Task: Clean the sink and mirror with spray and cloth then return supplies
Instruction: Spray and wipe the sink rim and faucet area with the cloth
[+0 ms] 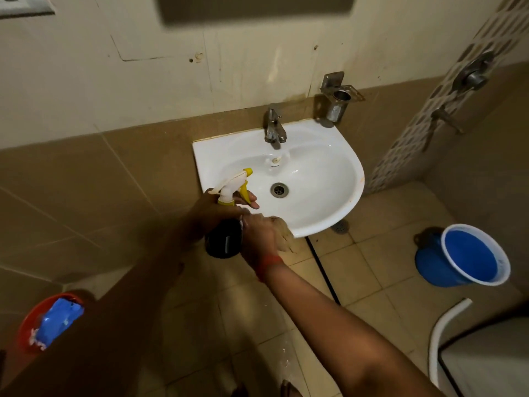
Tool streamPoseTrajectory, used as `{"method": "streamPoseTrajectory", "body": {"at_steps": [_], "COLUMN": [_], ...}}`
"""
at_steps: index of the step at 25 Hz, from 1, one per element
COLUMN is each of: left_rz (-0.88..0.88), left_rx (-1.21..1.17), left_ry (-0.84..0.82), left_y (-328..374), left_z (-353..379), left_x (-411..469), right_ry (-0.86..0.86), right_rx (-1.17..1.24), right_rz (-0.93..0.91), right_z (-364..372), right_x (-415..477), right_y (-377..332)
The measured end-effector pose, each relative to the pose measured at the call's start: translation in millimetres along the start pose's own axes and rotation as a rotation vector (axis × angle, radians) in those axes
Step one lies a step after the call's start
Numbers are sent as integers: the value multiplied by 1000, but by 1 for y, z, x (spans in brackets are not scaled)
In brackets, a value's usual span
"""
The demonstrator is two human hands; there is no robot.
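A white wall-hung sink with a steel tap sits mid-frame. My left hand is wrapped around the neck of a spray bottle with a dark body and a white-and-yellow trigger head, held just off the sink's front-left rim, nozzle pointing toward the basin. My right hand is right beside the bottle, closed on a crumpled beige cloth at the sink's front edge. The bottom edge of the mirror shows blurred at the top of the frame.
A blue bucket stands on the tiled floor at right. At lower left is a red tub with a blue packet in it. A steel cup holder is fixed to the wall right of the tap. A white toilet rim shows lower right.
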State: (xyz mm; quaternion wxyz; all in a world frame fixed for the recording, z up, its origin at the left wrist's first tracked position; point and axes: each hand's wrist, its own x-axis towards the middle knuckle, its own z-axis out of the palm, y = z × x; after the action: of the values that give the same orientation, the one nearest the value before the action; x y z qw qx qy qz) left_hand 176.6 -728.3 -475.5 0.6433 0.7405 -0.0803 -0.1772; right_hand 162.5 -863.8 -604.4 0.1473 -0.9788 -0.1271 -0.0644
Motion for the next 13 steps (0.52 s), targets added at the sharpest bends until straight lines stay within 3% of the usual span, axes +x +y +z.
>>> {"method": "streamPoseTrajectory", "body": {"at_steps": [2, 4, 6, 8, 10, 13], "left_rz": [4, 4, 16, 6, -8, 10], "left_rx": [-26, -61, -64, -56, -42, 6], "left_ry": [-27, -49, -55, -71, -69, -100], "left_y": [1, 1, 0, -2, 2, 13], "left_z": [13, 21, 25, 29, 29, 21], "left_x": [8, 16, 19, 20, 20, 28], "right_ry": [-9, 141, 245, 312, 212, -56], "right_rx": [-259, -170, 124, 327, 233, -95], "right_rz": [-68, 22, 297, 633, 737, 535], "right_z": [-4, -14, -23, -27, -24, -27], "right_x": [-44, -59, -48, -28, -16, -12], "right_y": [64, 130, 154, 135, 103, 58]}}
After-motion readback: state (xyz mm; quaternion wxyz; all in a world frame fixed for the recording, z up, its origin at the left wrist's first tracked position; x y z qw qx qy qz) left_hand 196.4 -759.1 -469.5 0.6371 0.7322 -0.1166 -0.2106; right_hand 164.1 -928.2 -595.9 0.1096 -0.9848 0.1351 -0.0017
